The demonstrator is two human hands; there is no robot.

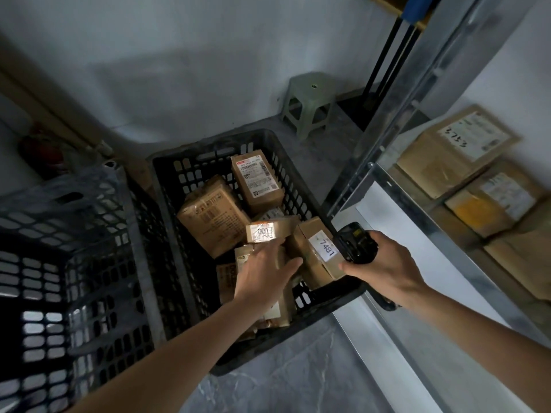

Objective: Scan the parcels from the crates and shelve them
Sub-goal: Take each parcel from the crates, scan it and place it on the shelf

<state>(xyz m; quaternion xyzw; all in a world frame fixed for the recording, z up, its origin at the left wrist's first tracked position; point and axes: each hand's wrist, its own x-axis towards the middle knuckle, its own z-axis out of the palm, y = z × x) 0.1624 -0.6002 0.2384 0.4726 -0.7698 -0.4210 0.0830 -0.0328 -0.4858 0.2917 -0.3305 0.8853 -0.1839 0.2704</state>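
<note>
Left crate (pixel 59 248): I see one black lattice crate at the far left; its inside is dark and I cannot tell what it holds.

Fire extinguisher (pixel 41 153): one red shape against the wall behind that crate, blurred.

Parcel crate (pixel 208 150): a second black lattice crate, just beside the first, holding cardboard parcels; I count at least six, and more may lie under the arm.

Upper parcels: one large taped box (pixel 213 214) lies tilted in the middle; one box with a printed shipping label (pixel 258 180) sits at the far end.

Parcel 001 (pixel 264 232): a small box with a label that seems to read 001, touching my left fingertips.

Left hand (pixel 265 272): I have it reaching into the crate, palm down, fingers spread and fairly straight over the parcels beneath; it lies on them rather than closing round one. The thumb points toward parcel 7481.

Parcel 7481 (pixel 316 248): a box with a white label reading 7481, lying between my two hands, near the crate's right wall, just beside the scanner's tip.

Right hand (pixel 384 269): fingers curled tight round one black handheld scanner (pixel 354 239), its head aimed at the 7481 label.

Stool (pixel 310 102): one pale green plastic stool on the floor beyond the crate.

Shelf rack (pixel 417 114): one metal rack at right, with four cardboard parcels on a low shelf; the topmost (pixel 456 147) bears a handwritten label.
</note>
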